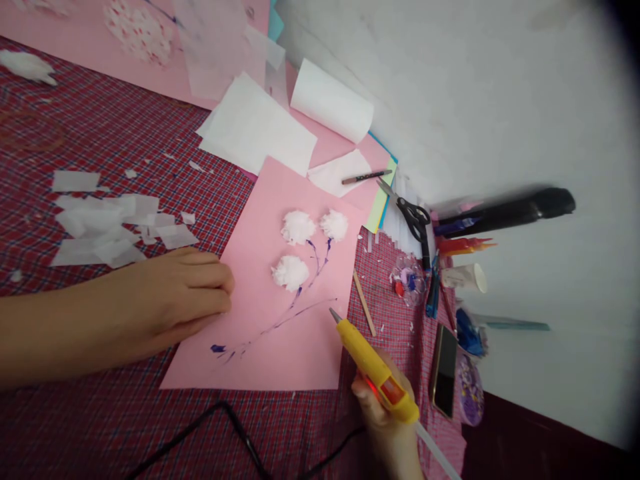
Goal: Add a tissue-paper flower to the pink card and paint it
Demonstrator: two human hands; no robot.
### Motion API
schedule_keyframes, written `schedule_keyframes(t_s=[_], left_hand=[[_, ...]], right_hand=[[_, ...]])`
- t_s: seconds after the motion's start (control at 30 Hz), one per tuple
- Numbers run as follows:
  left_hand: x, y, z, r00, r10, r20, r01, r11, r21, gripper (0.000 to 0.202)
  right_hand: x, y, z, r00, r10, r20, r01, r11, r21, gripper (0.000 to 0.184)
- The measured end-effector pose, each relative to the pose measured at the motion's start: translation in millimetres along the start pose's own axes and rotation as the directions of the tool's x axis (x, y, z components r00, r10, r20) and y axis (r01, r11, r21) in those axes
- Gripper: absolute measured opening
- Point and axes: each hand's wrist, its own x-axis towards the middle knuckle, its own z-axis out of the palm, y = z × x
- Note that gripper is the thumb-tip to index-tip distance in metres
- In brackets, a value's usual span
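Observation:
My right hand (pixel 383 400) is wrapped round a yellow hot glue gun (pixel 370 360), with a clear glue stick (pixel 437 453) coming out of its back. The nozzle points over a pink sheet of paper (pixel 300 353), close to the tip of a painted purple stem (pixel 300 310). Three fluffy white paper flowers (pixel 291 273) sit on the sheet near the upper stems. At the sheet's left edge lies my left hand (pixel 195 290), fingers curled and closed. Its fingertips are hidden, so I cannot see what they hold, if anything.
White paper pieces (pixel 110 223) lie on the checked cloth (pixel 100 420) at left. A paper roll (pixel 331 100), white sheets (pixel 260 127), a pen (pixel 367 177) and scissors (pixel 413 217) are behind. To the right are a wooden stick (pixel 365 303) and a phone (pixel 444 371). A black cord (pixel 240 430) runs in front.

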Motion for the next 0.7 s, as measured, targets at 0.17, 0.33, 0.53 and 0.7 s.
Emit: schedule_keyframes(t_s=[0.17, 0.33, 0.53, 0.7], left_hand=[[0.7, 0.2, 0.0, 1.0, -0.001, -0.002, 0.001, 1.0, -0.001, 0.03], [-0.6, -1.4, 1.0, 0.999, 0.04, -0.001, -0.04, 0.999, 0.034, 0.029], [-1.3, -3.6, 1.8, 0.998, 0.062, 0.005, -0.062, 0.997, 0.048, 0.027], [-1.1, -5.6, 1.0, 0.997, 0.078, 0.003, -0.078, 0.995, 0.059, 0.027]], right_hand=[[2.9, -14.2, -7.1, 0.996, 0.059, 0.06, -0.063, 0.995, 0.081, 0.032], [11.6, -20.9, -8.7, 1.0, 0.017, 0.023, -0.017, 1.0, 0.019, 0.025], [12.2, -20.1, -11.5, 0.999, 0.013, -0.051, -0.013, 1.0, 0.005, 0.031], [13.2, -27.5, -16.9, 0.992, 0.118, 0.032, -0.12, 0.991, 0.056, 0.026]])
